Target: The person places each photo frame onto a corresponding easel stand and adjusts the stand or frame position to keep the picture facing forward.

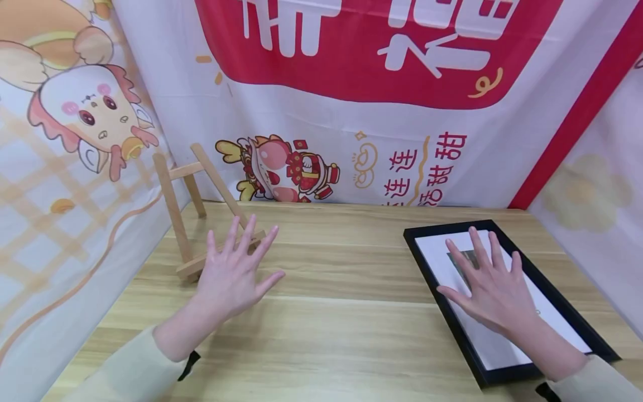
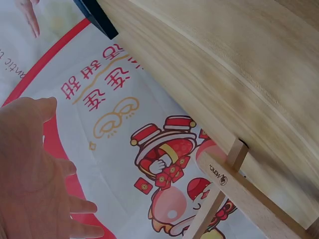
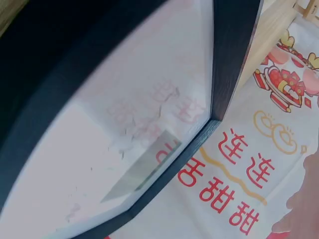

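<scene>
My left hand (image 1: 230, 279) is held with fingers spread in front of the small wooden easel (image 1: 173, 212), holding nothing. In the left wrist view that hand (image 2: 30, 174) shows at the left edge, and the easel (image 2: 259, 199) stands at the lower right. Over the black picture frame (image 1: 452, 324) on the right hovers my right hand (image 1: 494, 293), its fingers spread too. It hides part of the white sheet and the small picture inside. Close up in the right wrist view, the frame (image 3: 234, 55) has a glossy front that reflects red lettering.
A wooden table (image 1: 326, 335) lies under everything. Behind it hangs a white and red printed cloth (image 1: 351, 117), with a patterned cloth (image 1: 75, 167) on the left side and another pale cloth (image 1: 598, 184) on the right.
</scene>
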`<control>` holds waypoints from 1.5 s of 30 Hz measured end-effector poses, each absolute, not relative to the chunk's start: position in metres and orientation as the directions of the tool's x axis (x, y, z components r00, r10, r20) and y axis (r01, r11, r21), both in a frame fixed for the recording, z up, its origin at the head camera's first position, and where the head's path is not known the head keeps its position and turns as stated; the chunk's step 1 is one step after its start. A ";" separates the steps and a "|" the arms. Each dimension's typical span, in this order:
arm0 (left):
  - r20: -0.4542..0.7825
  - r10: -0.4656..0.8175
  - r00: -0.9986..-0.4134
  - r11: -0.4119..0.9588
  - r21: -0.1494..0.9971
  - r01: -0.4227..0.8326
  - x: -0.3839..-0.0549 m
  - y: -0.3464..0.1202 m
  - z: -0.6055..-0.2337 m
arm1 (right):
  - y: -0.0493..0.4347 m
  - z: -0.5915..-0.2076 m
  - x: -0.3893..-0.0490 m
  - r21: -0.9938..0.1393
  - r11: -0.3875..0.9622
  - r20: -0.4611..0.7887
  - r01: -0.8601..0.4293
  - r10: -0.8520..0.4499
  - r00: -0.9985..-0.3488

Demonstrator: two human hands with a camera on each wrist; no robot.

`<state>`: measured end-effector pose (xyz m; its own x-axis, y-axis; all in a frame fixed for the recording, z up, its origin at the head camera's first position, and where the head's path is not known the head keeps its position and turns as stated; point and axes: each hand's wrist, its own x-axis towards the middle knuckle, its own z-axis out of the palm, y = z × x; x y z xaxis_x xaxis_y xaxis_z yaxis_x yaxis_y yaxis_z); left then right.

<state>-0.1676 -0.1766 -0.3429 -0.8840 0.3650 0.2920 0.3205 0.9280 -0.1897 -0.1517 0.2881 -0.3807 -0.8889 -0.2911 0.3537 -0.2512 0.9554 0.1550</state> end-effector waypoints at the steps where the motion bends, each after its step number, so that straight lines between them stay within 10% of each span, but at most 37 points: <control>1: 0.290 0.364 -0.885 0.928 -0.189 0.320 -0.167 -0.177 -0.343 | 0.289 -0.379 -0.152 0.162 0.955 0.354 -0.250 -0.293 -0.888; 27: 0.190 0.392 -0.900 0.915 0.017 0.402 -0.197 -0.123 -0.355 | 0.351 -0.357 -0.174 0.034 0.926 0.307 -0.375 -0.367 -0.878; 45: 0.070 0.388 -0.919 0.815 0.439 0.377 -0.202 -0.011 -0.386 | 0.422 -0.381 -0.187 -0.191 0.942 0.238 -0.275 -0.228 -0.944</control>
